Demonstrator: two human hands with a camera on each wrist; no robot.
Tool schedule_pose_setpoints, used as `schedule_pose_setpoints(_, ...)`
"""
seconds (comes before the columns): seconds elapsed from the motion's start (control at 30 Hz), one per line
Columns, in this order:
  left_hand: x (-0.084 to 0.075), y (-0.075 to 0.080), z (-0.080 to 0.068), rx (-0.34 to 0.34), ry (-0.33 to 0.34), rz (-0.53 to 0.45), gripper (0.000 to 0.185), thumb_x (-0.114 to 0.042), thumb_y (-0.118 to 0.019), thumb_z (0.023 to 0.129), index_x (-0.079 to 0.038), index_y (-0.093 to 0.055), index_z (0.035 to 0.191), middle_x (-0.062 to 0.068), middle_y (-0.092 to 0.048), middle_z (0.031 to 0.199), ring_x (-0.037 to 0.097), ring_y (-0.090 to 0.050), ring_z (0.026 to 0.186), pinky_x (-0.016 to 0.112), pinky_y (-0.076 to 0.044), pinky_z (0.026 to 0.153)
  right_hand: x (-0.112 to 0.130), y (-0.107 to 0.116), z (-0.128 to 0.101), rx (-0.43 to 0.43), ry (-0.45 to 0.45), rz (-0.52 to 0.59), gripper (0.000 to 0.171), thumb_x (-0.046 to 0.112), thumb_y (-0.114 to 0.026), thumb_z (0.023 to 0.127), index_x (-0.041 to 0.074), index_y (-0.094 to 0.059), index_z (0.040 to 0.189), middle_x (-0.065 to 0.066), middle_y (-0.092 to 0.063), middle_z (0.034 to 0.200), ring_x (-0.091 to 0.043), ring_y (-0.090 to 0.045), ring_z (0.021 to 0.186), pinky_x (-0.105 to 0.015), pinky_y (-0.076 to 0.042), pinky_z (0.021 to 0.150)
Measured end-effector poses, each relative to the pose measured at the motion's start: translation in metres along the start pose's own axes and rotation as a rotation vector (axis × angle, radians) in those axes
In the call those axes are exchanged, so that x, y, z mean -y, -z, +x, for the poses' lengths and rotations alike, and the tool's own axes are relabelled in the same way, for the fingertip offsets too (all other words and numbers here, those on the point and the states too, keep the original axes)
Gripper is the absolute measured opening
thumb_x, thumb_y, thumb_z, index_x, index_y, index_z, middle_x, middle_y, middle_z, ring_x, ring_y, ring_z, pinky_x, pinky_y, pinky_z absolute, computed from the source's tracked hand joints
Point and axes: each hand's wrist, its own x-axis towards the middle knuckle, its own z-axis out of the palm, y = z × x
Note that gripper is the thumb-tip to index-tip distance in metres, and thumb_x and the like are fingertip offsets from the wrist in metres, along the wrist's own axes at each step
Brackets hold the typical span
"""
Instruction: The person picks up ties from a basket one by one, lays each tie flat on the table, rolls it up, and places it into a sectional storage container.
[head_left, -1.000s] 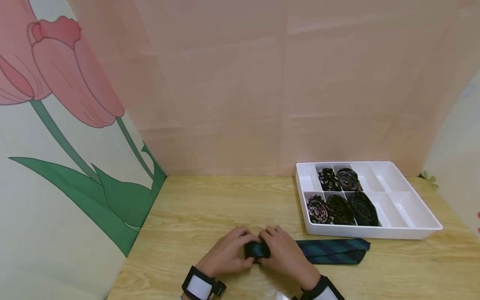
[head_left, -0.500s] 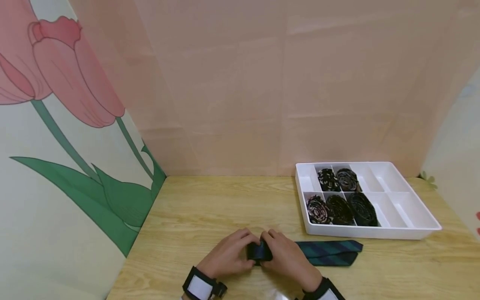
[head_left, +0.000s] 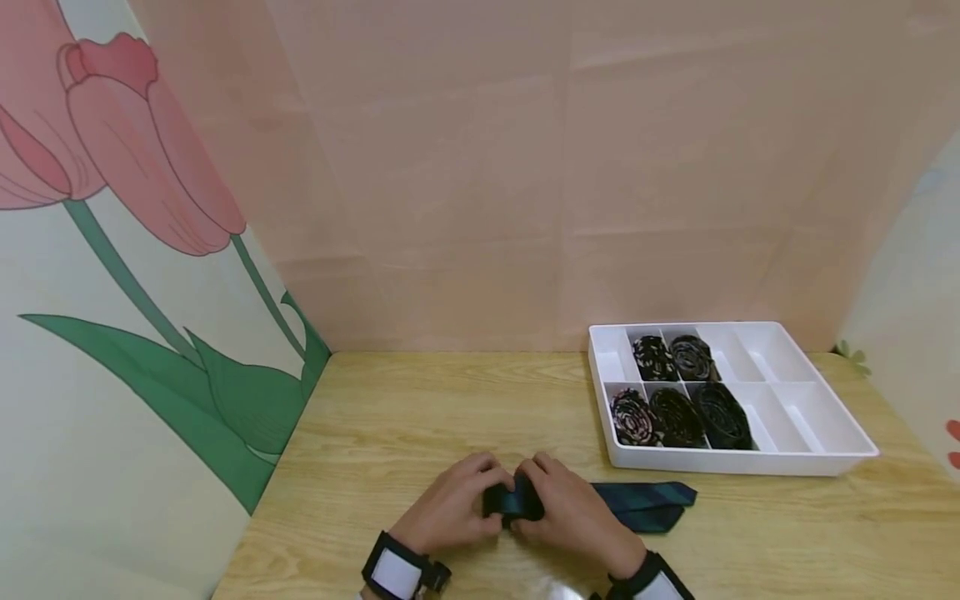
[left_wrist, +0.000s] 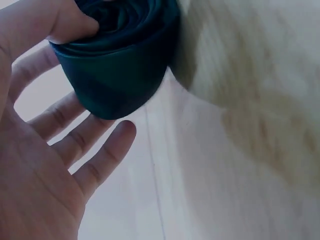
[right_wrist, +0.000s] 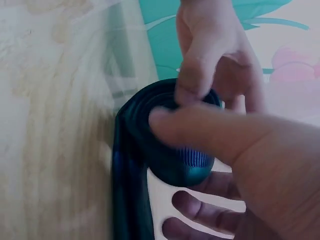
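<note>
Already mostly rolled: the dark green tie sits coiled between both hands near the tabletop's front edge, left hand and right hand each pinching the roll; a short tail lies flat, unrolled. Five rolls fill the white tray; several compartments remain vacant.

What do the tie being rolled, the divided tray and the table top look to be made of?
Tie: woven fabric, likely silk or polyester; dark green-blue stripes, soft sheen, fine ribbing on the roll that both hands hold.
Tray: probably moulded plastic; smooth uniform white, rounded edges, thin dividers.
Table: light wood or wood-look laminate; printed-looking grain, smooth matte surface. Which one cannot be told.
</note>
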Motion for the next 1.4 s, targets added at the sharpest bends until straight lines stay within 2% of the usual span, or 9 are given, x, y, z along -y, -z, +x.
schedule_pose_setpoints(0.2,0.0002,-0.0007,-0.0006,0.035,0.044,-0.041,0.05,-0.031,-0.075,0.082,-0.036,-0.052,0.127,-0.016,-0.049,0.12,0.0,-0.052,0.105,0.021,-0.05,0.089,-0.0012,-0.0004,0.0007,0.017,0.004,-0.035,0.055,0.046,-0.086,0.066,0.017,-0.063,0.107,0.006,-0.059,0.097,-0.012,-0.051,0.084,-0.032,-0.047,0.071)
schedule_pose_setpoints(0.33,-0.0002,-0.0003,-0.0004,0.049,0.068,-0.049,0.046,-0.025,-0.075,0.082,-0.037,-0.053,0.12,-0.019,-0.049,0.118,-0.002,-0.053,0.102,0.018,-0.05,0.085,-0.0002,0.0017,0.0015,0.013,-0.009,-0.005,0.055,0.05,-0.084,0.068,0.021,-0.063,0.11,0.008,-0.055,0.099,-0.01,-0.051,0.087,-0.031,-0.048,0.074)
schedule_pose_setpoints(0.43,-0.0007,-0.0002,0.0002,0.036,0.053,-0.017,0.047,-0.026,-0.075,0.081,-0.037,-0.054,0.122,-0.018,-0.05,0.119,-0.002,-0.054,0.103,0.019,-0.05,0.086,0.0007,0.0035,0.0021,0.01,-0.01,0.008,0.052,0.047,-0.084,0.068,0.023,-0.061,0.108,0.009,-0.055,0.099,-0.009,-0.051,0.086,-0.031,-0.047,0.074)
schedule_pose_setpoints(0.6,-0.0024,-0.0008,0.0009,0.047,0.05,-0.013,0.056,-0.03,-0.076,0.081,-0.038,-0.05,0.131,-0.017,-0.051,0.125,-0.001,-0.054,0.106,0.021,-0.051,0.088,0.0029,0.0051,0.0013,0.03,-0.021,-0.035,0.054,0.042,-0.087,0.064,0.018,-0.061,0.105,0.006,-0.059,0.098,-0.012,-0.051,0.084,-0.032,-0.047,0.072)
schedule_pose_setpoints(0.77,-0.004,0.0001,0.0005,0.038,0.061,0.008,0.051,-0.028,-0.077,0.08,-0.038,-0.053,0.125,-0.018,-0.052,0.122,-0.001,-0.055,0.105,0.021,-0.051,0.087,0.0044,0.0054,0.0016,0.012,-0.007,-0.023,0.053,0.047,-0.084,0.067,0.021,-0.06,0.106,0.007,-0.058,0.099,-0.011,-0.052,0.086,-0.032,-0.047,0.074)
schedule_pose_setpoints(0.93,-0.0054,0.0005,0.0007,0.042,0.046,-0.026,0.059,-0.031,-0.079,0.08,-0.037,-0.05,0.131,-0.017,-0.051,0.124,0.0,-0.055,0.108,0.023,-0.051,0.091,0.0029,0.0066,0.0011,-0.005,-0.017,-0.026,0.049,0.039,-0.088,0.065,0.022,-0.059,0.1,0.009,-0.06,0.098,-0.01,-0.05,0.082,-0.031,-0.046,0.071)
schedule_pose_setpoints(1.1,-0.0054,0.0001,0.0005,0.031,0.028,-0.013,0.051,-0.028,-0.078,0.08,-0.035,-0.055,0.124,-0.016,-0.05,0.12,-0.001,-0.054,0.104,0.019,-0.05,0.088,0.0028,0.0076,0.0025,0.027,-0.002,-0.007,0.052,0.045,-0.085,0.068,0.022,-0.06,0.107,0.007,-0.061,0.104,-0.012,-0.053,0.09,-0.035,-0.049,0.077)
schedule_pose_setpoints(1.3,-0.0043,-0.0042,0.0005,0.038,0.032,0.008,0.063,-0.034,-0.078,0.08,-0.037,-0.047,0.135,-0.014,-0.048,0.123,0.0,-0.053,0.106,0.021,-0.05,0.09,-0.0001,0.0053,0.0028,0.023,0.0,-0.038,0.053,0.04,-0.087,0.066,0.018,-0.062,0.108,0.004,-0.063,0.104,-0.014,-0.053,0.089,-0.036,-0.049,0.077)
schedule_pose_setpoints(1.4,-0.0036,-0.0046,0.0008,0.048,0.046,0.029,0.062,-0.031,-0.079,0.079,-0.035,-0.048,0.133,-0.014,-0.048,0.123,0.0,-0.053,0.107,0.021,-0.05,0.09,0.0002,0.0052,0.0013,-0.007,0.007,-0.041,0.053,0.042,-0.086,0.066,0.021,-0.063,0.108,0.006,-0.062,0.103,-0.013,-0.053,0.088,-0.035,-0.049,0.076)
